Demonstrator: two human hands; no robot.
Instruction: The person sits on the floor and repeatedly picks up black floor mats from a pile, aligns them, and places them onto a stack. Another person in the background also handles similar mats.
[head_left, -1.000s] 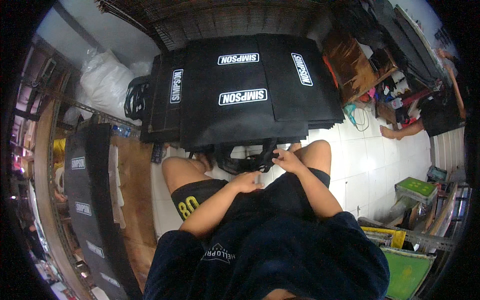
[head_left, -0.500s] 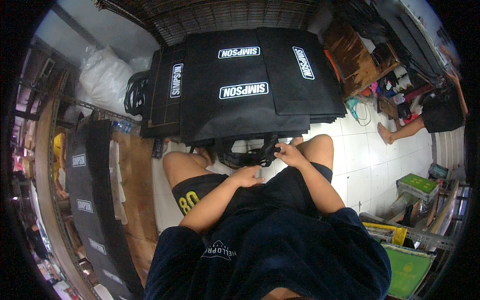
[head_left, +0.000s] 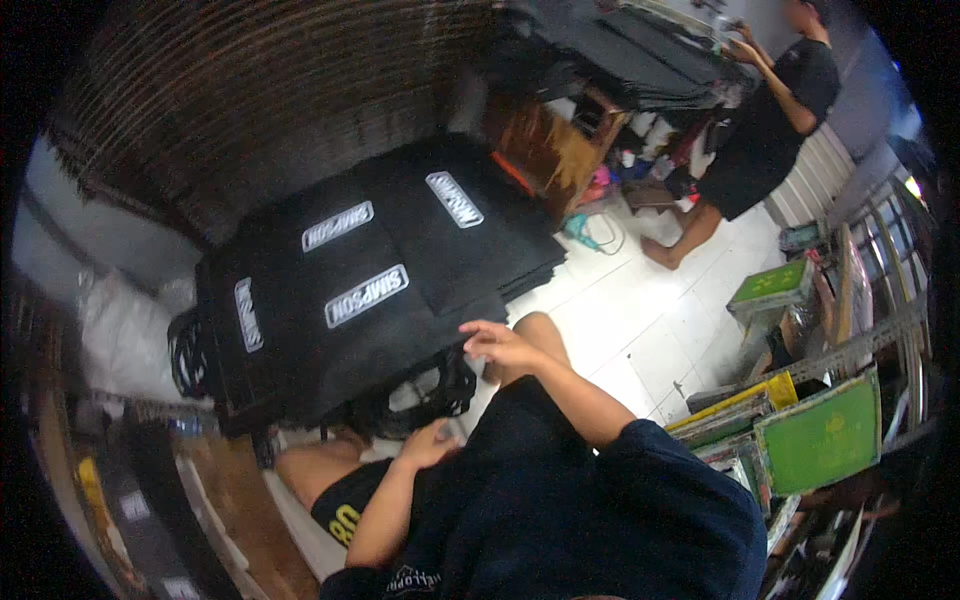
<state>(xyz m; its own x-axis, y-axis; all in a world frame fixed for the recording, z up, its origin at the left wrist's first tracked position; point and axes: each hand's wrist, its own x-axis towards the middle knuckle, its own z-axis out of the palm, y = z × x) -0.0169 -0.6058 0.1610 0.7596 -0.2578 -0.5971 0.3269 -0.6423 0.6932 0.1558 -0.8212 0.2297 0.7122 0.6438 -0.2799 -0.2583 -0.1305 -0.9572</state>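
Stacks of flat black tote bags (head_left: 290,270) with white printed labels lie in front of me. Black bag handles (head_left: 458,385) hang in loops over their near edge. My right hand (head_left: 498,346) hovers just beyond my right knee, close to the near right edge of the stack, its fingers apart and nothing in them. Lower and to the left, my left hand (head_left: 428,444) rests by my lap near the hanging handles. Its thumb stands off from the fingers, and no object shows in it.
A person (head_left: 775,130) in dark clothes stands at the far right beside a pile of dark sheets (head_left: 640,60). Green framed panels (head_left: 822,430) lean on the right. White plastic sacks (head_left: 135,335) and a wooden board (head_left: 250,500) are on the left; a wire rack (head_left: 270,100) rises behind the bags.
My view has turned toward the right, bringing the standing person further in. My right hand has lifted away from the bag handles, its fingers now spread; my left hand stays near my lap.
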